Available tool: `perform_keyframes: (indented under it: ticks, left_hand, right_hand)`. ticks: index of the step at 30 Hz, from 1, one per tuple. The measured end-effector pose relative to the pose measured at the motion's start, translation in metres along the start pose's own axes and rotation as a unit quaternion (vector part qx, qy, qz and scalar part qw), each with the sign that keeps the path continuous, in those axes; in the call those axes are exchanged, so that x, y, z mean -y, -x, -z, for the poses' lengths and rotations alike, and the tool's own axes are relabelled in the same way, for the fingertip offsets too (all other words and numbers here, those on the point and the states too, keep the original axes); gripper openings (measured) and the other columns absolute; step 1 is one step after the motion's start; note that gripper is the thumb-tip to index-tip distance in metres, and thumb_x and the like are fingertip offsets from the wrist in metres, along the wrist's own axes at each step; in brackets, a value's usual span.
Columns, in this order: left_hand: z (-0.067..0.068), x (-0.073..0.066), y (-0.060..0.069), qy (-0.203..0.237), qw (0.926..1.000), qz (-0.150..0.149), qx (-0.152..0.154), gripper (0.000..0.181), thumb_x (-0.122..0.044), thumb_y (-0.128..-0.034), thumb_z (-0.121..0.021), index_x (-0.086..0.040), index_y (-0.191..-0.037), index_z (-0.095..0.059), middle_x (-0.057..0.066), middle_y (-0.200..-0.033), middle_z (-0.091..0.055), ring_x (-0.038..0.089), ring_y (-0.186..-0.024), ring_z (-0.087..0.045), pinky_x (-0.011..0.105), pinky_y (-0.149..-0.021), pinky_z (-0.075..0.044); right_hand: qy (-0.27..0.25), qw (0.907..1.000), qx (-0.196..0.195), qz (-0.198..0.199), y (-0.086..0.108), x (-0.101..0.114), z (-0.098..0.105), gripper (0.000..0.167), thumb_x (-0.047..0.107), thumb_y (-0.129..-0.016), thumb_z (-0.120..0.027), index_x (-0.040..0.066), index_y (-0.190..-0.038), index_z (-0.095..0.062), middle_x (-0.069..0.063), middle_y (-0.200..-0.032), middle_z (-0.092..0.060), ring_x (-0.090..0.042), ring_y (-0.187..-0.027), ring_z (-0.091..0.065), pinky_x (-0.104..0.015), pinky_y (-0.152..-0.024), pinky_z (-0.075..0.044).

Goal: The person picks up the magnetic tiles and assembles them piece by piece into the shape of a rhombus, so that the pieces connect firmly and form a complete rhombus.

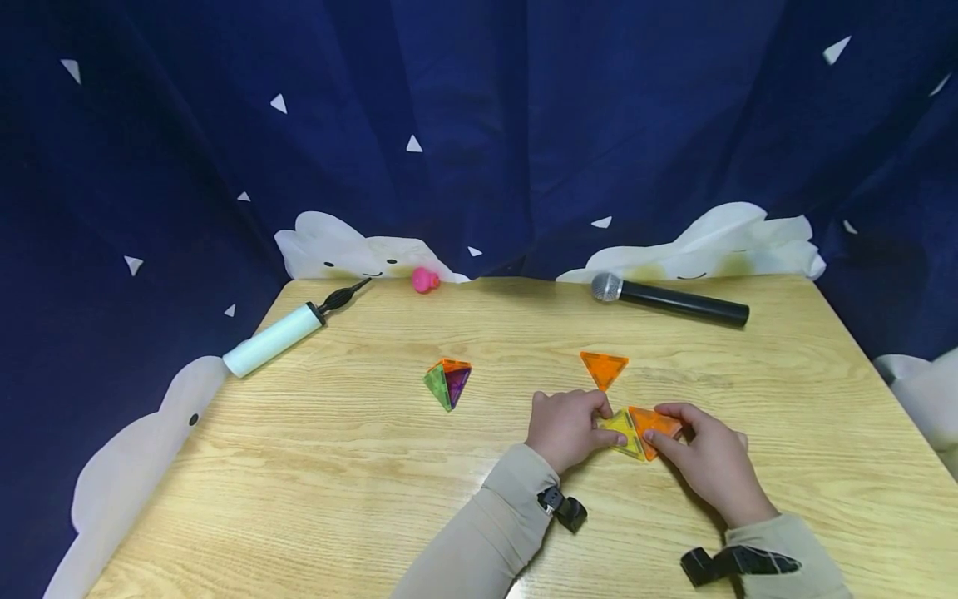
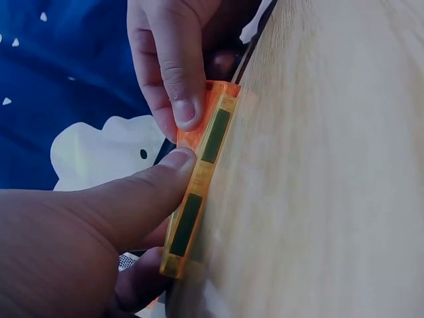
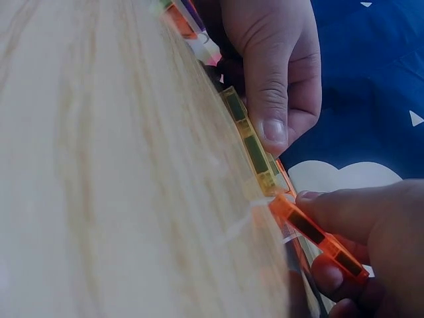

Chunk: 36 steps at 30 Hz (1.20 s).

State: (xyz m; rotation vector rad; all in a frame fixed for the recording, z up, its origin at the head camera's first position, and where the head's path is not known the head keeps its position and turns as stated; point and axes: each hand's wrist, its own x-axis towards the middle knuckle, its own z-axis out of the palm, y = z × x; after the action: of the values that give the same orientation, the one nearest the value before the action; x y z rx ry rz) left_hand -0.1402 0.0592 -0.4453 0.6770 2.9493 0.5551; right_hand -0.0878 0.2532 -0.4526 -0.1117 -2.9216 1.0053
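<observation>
Your left grip point(image 1: 567, 428) pinched the yellow tile point(image 1: 626, 428) and your right grip point(image 1: 707, 457) pinched the orange tile point(image 1: 648, 418), close over the table point(image 1: 337, 482). In the head view, with twelve o'clock pointing away from you, the yellow tile sat at nine o'clock of the orange one, an edge of each facing the other. You likely held both by their outer parts so that the seam between them was free to line up. The spare orange triangle point(image 1: 604, 368) lay near, at eleven o'clock of the pair, probably for easy reach. A cluster of green, purple and orange tiles point(image 1: 447, 383) stood well apart, between nine and ten o'clock; the microphone point(image 1: 681, 304) lay just past twelve, seemingly out of your way.

In the left wrist view, the yellow tile showed its side: a thin, see-through bar with two dark strips point(image 2: 215, 136), perhaps magnets. Your left thumb lay against its face, and the orange tile showed toward twelve o'clock of that view.

In the right wrist view, the orange tile slanted toward four o'clock, out of line with the yellow one; your fingers presumably bore that tilt. Whether the edges touched along their whole length, you could not tell.
</observation>
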Motion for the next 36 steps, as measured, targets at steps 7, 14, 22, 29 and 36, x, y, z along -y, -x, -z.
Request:
perform_keyframes:
  ticks: [7, 14, 22, 29, 36]
  left_hand:
    - [-0.0015, 0.0003, -0.0007, -0.002, 1.0, -0.005, 0.004, 0.032, -0.06, -0.0792, -0.076, -0.034, -0.096, -0.067, -0.023, -0.067, -0.052, 0.0, -0.066, -0.05, 0.031, -0.073, -0.028]
    - [-0.002, 0.0002, -0.0009, 0.002, 1.0, -0.006, 0.007, 0.031, -0.059, -0.0792, -0.076, -0.035, -0.096, -0.067, -0.023, -0.066, -0.05, -0.001, -0.065, -0.048, 0.031, -0.073, -0.028]
    - [-0.0023, -0.0004, -0.0009, -0.001, 1.0, -0.001, 0.007, 0.033, -0.061, -0.0781, -0.076, -0.035, -0.097, -0.067, -0.025, -0.072, -0.057, -0.001, -0.067, -0.05, 0.031, -0.073, -0.028]
    - [-0.0033, -0.0026, -0.0004, -0.009, 0.9999, 0.004, 0.007, 0.035, -0.063, -0.0784, -0.076, -0.035, -0.098, -0.067, -0.024, -0.065, -0.05, 0.001, -0.065, -0.05, 0.031, -0.074, -0.029]
    - [-0.0098, 0.0043, -0.0037, 0.045, 0.9984, 0.009, -0.031, 0.028, -0.057, -0.0812, -0.077, -0.033, -0.092, -0.067, -0.023, -0.066, -0.048, -0.005, -0.063, -0.046, 0.029, -0.073, -0.027]
  right_hand:
    - [0.002, 1.0, -0.005, 0.004, -0.0003, -0.0006, -0.0009, 0.046, 0.031, -0.091, -0.075, 0.002, -0.126, -0.065, -0.018, -0.107, -0.071, -0.031, -0.09, -0.064, -0.045, -0.074, -0.023]
    - [0.0, 0.9999, -0.007, 0.008, -0.0001, 0.0005, -0.0007, 0.045, 0.03, -0.091, -0.074, 0.002, -0.125, -0.065, -0.019, -0.108, -0.071, -0.033, -0.092, -0.064, -0.045, -0.074, -0.022]
    - [-0.003, 0.9999, -0.01, 0.01, 0.0004, 0.0003, -0.0006, 0.044, 0.029, -0.091, -0.075, 0.003, -0.125, -0.065, -0.015, -0.103, -0.071, -0.029, -0.086, -0.062, -0.043, -0.073, -0.021]
    - [-0.018, 0.9983, -0.046, 0.03, 0.0007, -0.0019, -0.0067, 0.046, 0.019, -0.088, -0.078, 0.004, -0.127, -0.06, -0.003, -0.075, -0.053, -0.017, -0.066, -0.044, -0.035, -0.068, -0.028]
    - [-0.034, 0.998, -0.052, -0.004, 0.0006, 0.0019, -0.006, 0.049, 0.018, -0.087, -0.078, 0.002, -0.129, -0.058, -0.005, -0.077, -0.049, -0.017, -0.065, -0.043, -0.026, -0.054, -0.033]
